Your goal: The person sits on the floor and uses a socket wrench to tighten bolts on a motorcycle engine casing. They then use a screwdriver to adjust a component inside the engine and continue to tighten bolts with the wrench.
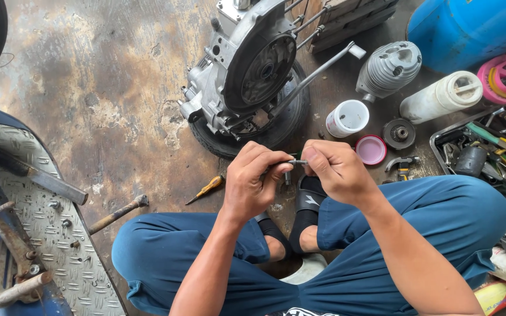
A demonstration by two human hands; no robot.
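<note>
A grey engine case rests on a black tyre on the stained concrete floor, with a finned cylinder, white tub, pink lid, yellow-handled screwdriver and crowded tool tray nearby.

Dull cast-metal engine case at top centre, stained rough concrete floor (upper left), ribbed matt aluminium cylinder, glossy white plastic cup.

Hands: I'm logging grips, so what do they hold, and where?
A small metal pin, pinched between left hand and right hand, one at each end.
</note>
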